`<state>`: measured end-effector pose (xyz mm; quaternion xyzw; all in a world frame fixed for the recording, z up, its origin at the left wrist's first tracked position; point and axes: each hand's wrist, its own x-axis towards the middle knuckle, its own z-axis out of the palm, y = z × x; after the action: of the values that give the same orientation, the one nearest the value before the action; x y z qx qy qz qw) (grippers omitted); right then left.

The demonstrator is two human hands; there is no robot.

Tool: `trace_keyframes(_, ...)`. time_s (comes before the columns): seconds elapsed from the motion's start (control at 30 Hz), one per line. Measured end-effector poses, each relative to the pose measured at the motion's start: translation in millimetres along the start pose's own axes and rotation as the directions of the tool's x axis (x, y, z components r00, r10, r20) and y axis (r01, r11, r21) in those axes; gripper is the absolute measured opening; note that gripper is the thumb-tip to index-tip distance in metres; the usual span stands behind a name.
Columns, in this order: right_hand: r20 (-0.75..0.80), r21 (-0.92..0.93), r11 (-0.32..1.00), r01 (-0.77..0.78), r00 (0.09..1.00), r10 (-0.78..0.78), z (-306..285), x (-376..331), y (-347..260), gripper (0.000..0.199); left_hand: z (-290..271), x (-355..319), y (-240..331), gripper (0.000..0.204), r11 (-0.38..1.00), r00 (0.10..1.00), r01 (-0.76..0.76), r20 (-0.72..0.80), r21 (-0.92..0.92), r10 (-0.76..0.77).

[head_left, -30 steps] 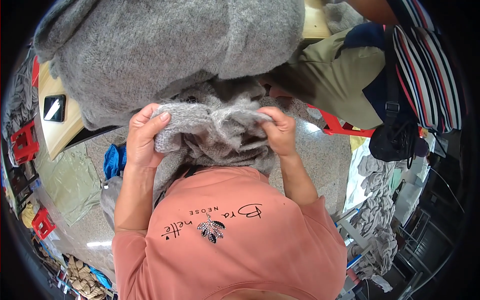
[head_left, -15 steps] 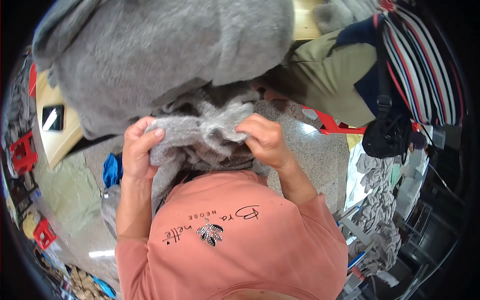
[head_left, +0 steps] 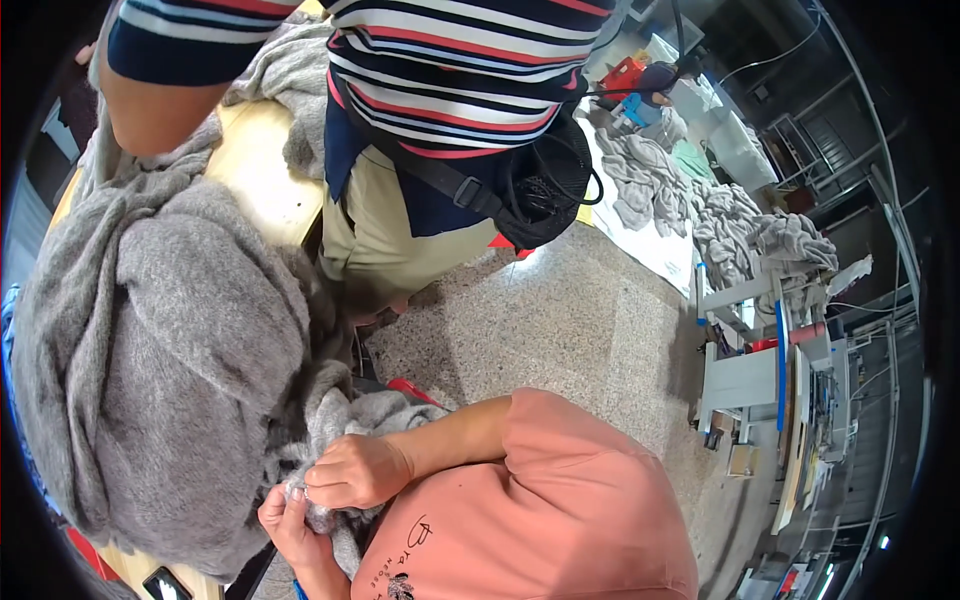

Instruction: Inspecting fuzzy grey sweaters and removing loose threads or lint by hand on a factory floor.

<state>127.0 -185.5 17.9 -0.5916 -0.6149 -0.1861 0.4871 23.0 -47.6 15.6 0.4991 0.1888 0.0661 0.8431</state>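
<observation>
My left hand and my right hand are close together in front of my body, low in the head view. Both have their fingers closed on a fuzzy light grey knit piece. Pinched fingertips grip a small part of it, and the rest hangs down beside my body. Its full shape is hidden by my hands and by folds. Just left of the hands rises a large heap of grey fuzzy knitwear, resting on a wooden table.
A person in a striped shirt stands close by at the table's far side, with a black bag at the hip. A phone lies on the near table edge. More grey knits lie on a white sheet at the right, near a workbench.
My view has swung to the right, so the heap and hands appear farther left. My hands have come closer together, still gripping the knit piece. The other person now shows more fully.
</observation>
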Motion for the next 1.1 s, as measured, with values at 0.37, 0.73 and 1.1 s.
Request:
trace_keyframes(0.37,0.042,-0.024,0.998,-0.049,0.998,0.05,8,1,1,0.011,5,-3,-1,0.009,0.996,0.992,-0.091,-0.092,0.011,0.091)
trace_keyframes(0.73,0.051,0.013,0.999,-0.04,0.998,0.04,15,6,1,0.009,2,-13,1,0.015,0.993,0.973,-0.027,-0.224,0.112,0.051)
trace_keyframes(1.1,0.369,0.413,0.79,-0.453,0.876,0.309,9,2,20,0.031,9,-11,3,0.009,0.925,0.948,-0.186,-0.188,0.332,0.258)
